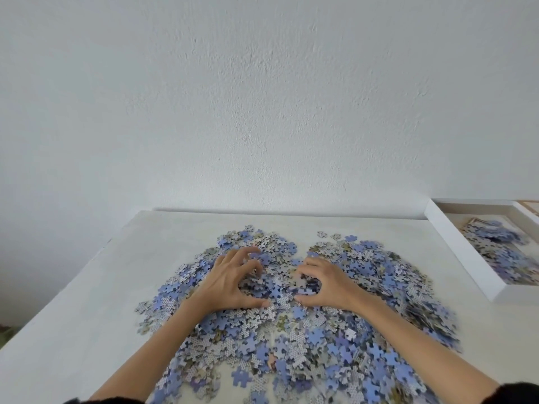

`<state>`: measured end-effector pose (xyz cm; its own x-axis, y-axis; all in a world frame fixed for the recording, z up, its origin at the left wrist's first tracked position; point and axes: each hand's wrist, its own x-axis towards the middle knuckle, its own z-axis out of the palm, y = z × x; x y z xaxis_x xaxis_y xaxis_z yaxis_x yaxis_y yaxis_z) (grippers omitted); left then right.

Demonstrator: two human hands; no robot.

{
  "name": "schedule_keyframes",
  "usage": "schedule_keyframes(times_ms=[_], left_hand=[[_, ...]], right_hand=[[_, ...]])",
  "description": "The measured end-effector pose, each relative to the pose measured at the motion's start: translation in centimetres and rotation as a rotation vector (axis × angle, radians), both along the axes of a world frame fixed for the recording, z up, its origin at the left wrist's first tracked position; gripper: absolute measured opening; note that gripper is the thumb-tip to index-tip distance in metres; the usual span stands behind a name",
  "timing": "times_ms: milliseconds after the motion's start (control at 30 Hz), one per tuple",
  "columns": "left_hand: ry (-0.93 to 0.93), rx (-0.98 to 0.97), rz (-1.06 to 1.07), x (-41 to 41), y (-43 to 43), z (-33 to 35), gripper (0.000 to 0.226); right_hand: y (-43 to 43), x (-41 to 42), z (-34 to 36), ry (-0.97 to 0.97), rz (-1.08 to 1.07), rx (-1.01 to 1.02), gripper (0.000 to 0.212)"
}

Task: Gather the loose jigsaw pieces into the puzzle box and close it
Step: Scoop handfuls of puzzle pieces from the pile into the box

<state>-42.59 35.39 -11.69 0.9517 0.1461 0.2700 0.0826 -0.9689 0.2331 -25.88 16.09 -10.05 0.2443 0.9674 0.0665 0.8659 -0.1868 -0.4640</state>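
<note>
A wide heap of loose jigsaw pieces (364, 310), blue and grey-white, covers the middle of the white table (87, 301). My left hand (230, 282) and my right hand (326, 284) lie on the heap, fingers curved and thumbs facing each other, cupping a clump of pieces between them. The open white puzzle box (455, 252) stands at the right, apart from the heap, with several pieces inside it. No lid is in view.
A white wall rises behind the table's far edge. The table's left edge runs diagonally at the left, with floor below it. Bare tabletop lies left of the heap and between heap and box.
</note>
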Motion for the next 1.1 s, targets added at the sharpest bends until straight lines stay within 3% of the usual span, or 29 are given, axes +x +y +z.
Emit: schedule_keyframes(times_ms=[233, 433, 567, 867, 1100], left_hand=[[0.083, -0.003, -0.012, -0.2, -0.2, 0.4, 0.074], [-0.147, -0.018, -0.042, 0.2, -1.1, 0.1, 0.025], [-0.200, -0.116, -0.064, 0.4, -1.4, 0.6, 0.010], [-0.211, -0.404, -0.154, 2.6, -4.3, 3.3, 0.029], [-0.213, -0.471, -0.149, 3.9, -7.0, 3.8, 0.009]], right_hand=[[0.0, 0.1, -0.3, 0.129, -0.040, 0.122, 0.013], [0.1, 0.5, -0.6, 0.196, -0.100, 0.248, 0.014], [0.1, 1.1, -0.3, 0.227, -0.135, 0.333, 0.019], [0.0, 2.9, 2.3, 0.184, -0.112, 0.493, 0.026], [-2.0, 3.7, 3.2, 0.188, -0.086, 0.509, 0.020]])
